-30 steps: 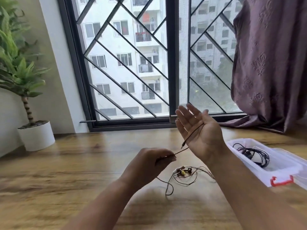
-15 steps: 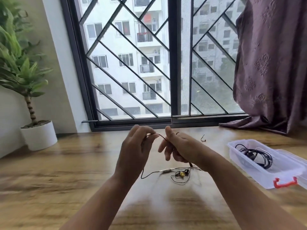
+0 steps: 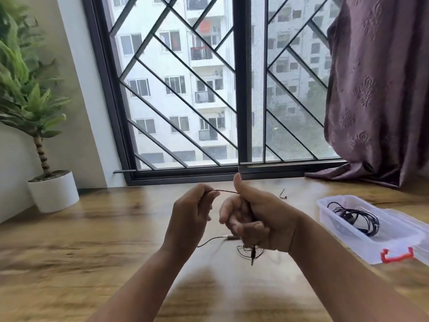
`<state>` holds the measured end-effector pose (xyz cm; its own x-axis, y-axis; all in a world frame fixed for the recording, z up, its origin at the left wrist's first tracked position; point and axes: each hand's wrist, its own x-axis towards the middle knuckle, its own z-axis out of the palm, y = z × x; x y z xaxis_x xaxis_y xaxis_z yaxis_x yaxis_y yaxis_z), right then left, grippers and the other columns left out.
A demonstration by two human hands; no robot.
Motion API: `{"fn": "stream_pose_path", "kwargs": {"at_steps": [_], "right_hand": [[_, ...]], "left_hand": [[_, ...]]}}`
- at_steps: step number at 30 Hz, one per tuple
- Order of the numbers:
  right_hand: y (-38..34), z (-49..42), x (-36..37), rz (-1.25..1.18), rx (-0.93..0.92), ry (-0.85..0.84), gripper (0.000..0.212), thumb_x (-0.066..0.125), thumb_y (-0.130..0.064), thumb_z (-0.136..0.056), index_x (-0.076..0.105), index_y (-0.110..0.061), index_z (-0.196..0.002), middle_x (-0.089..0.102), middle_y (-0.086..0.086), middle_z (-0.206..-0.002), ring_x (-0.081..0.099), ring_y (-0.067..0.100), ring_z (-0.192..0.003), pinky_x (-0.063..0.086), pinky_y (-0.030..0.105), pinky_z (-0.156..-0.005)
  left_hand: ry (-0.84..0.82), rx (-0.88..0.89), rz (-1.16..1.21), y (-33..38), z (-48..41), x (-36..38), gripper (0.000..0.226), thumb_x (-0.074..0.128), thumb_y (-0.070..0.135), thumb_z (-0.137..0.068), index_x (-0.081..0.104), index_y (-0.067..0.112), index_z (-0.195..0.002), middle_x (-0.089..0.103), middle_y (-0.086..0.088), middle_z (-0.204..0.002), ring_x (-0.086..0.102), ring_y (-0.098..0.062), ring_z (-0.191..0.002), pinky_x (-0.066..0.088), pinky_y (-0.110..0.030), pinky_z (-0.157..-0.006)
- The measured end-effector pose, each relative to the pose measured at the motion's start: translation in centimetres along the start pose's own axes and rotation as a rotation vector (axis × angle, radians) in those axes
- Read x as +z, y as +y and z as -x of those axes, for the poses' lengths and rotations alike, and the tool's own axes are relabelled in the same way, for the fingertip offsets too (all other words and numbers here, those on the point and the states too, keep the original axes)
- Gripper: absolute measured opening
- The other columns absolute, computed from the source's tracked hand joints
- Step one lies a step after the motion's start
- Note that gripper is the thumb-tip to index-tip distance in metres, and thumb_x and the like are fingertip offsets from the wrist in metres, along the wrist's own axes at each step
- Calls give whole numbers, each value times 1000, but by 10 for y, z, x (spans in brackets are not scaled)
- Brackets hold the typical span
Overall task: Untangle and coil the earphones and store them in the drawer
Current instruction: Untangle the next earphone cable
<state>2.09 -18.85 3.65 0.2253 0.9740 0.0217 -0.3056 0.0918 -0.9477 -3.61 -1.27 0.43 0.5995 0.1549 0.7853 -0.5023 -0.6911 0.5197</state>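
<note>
Head view: earphones [image 3: 226,191] mid-frame, over the table [image 3: 92,240]. Left hand [image 3: 192,219] grip pinches the cord. Right hand [image 3: 260,219] grip is curled round it, thumb up, plug dangling below. The rest of the cord trails on the table. Looks like coiling has barely begun. Clear box [image 3: 343,228] at right holds another coiled set [image 3: 355,217]. Storing not yet done.

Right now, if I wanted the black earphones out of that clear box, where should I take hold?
Probably pinch the black earphones where their loops bunch, coming straight down: the clear box is open on top and its walls block the sides. Pulling one strand would likely undo the coil.
</note>
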Motion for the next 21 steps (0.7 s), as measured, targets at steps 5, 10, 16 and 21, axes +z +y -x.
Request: {"fn": "stream_pose_path", "kwargs": {"at_steps": [5,10,16,21], "right_hand": [[-3,5,-3,-184,-177,-19,66,36,-61,-98,78,-9,-96,71,0,-76,55,0,-49,27,10,-37],[-6,7,-7,-202,-207,40,64,39,-61,-98,80,-11,-98,75,0,-83,59,2,-56,38,9,-41],[-4,6,-8,-137,-179,87,69,34,-64,-99,80,-13,-100,78,0,-86,63,2,-57,39,9,-40],[-6,9,-10,-238,-215,7,65,39,-59,-98,80,-8,-98,78,4,-84,67,5,-59,46,12,-41]], "left_hand": [[-132,-72,71,-4,4,7,20,52,19,-102,56,33,-89,59,1,-62,55,-13,-46,46,-24,-47],[-85,-122,84,-4,3,8,13,50,29,-103,45,27,-91,60,1,-60,46,-8,-45,36,-17,-47],[-53,-131,174,2,4,7,18,53,17,-102,56,20,-84,57,7,-62,51,-8,-53,43,-15,-53],[-25,-198,136,-5,1,7,21,50,19,-103,59,21,-84,57,5,-66,50,-8,-55,43,-19,-55]]}}
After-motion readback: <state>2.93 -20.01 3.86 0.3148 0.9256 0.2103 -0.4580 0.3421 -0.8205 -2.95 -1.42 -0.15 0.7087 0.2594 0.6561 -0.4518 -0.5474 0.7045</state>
